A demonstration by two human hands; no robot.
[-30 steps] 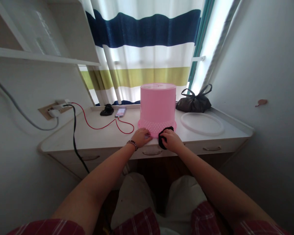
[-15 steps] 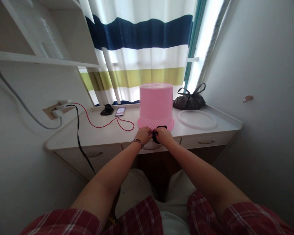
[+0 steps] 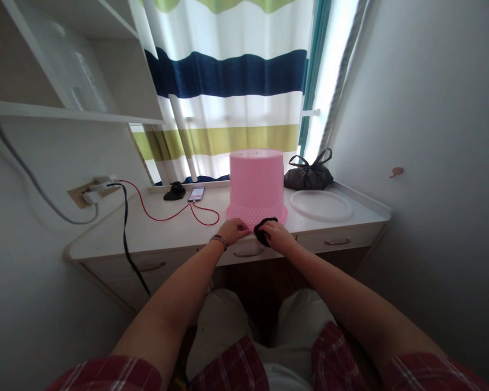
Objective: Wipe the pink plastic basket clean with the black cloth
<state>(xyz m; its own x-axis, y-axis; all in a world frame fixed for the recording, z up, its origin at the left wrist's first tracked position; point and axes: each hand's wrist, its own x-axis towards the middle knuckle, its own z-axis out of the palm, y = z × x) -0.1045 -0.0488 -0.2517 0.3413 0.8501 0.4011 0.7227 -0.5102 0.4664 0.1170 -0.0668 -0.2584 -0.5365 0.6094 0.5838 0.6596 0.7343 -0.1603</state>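
A pink bucket [image 3: 256, 182] stands upside down at the front of the white desk, its wide dotted rim at the bottom. With fingers pinched together, my left hand [image 3: 233, 232] grips the near edge of that rim. A black cloth [image 3: 261, 234] is bunched in my right hand [image 3: 279, 237], whose fingers are closed on it against the rim, right of my left hand. The inside of the bucket is hidden.
On the right of the desk [image 3: 167, 233] lie a round translucent lid [image 3: 321, 206] and a tied black plastic bag [image 3: 309, 176]. To the left are a phone [image 3: 196, 194] on a red cable [image 3: 158, 219] and a small black bundle [image 3: 174, 191]. Drawers run below.
My hands have moved apart: the left stays at the rim while the right has shifted rightward with the black cloth. The whole view has tilted up slightly.
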